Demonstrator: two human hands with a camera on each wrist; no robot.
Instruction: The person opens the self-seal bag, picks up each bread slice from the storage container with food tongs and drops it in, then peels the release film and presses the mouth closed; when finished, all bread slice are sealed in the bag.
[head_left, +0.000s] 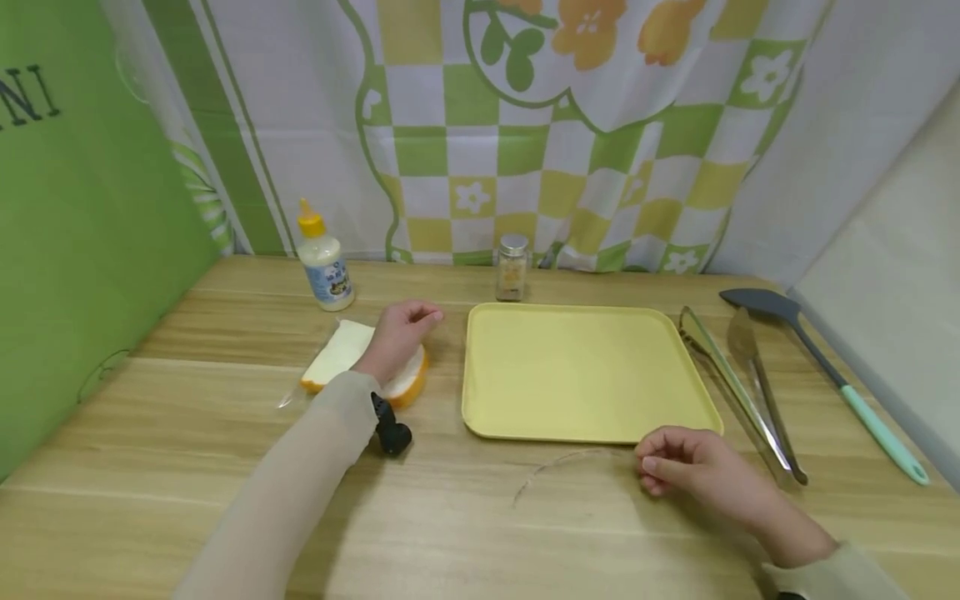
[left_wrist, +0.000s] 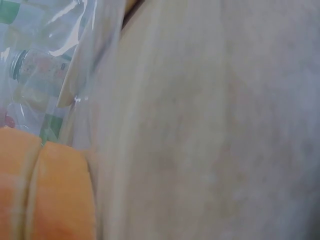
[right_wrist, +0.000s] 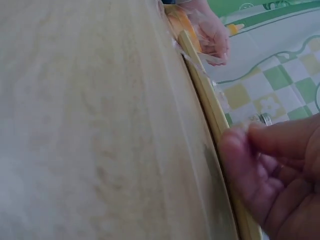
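White bread slices (head_left: 347,348) with an orange crust lie at the left in a clear plastic bag (head_left: 292,397). My left hand (head_left: 400,335) reaches over the bread, thumb and fingertips together on the bag's plastic. My right hand (head_left: 708,477), by the yellow tray's (head_left: 585,375) near right corner, pinches thin clear plastic whose faint edge curves leftward over the table. In the left wrist view the crusts (left_wrist: 62,192) of two slices stand side by side behind film. The right wrist view shows my right thumb and fingertips meeting.
A yellow-capped squeeze bottle (head_left: 327,268) stands at the back left, a glass shaker jar (head_left: 512,271) behind the tray. To the tray's right lie metal tongs (head_left: 738,392) and a dark spatula (head_left: 806,333) with a mint handle. A patterned curtain (head_left: 487,150) hangs behind the table.
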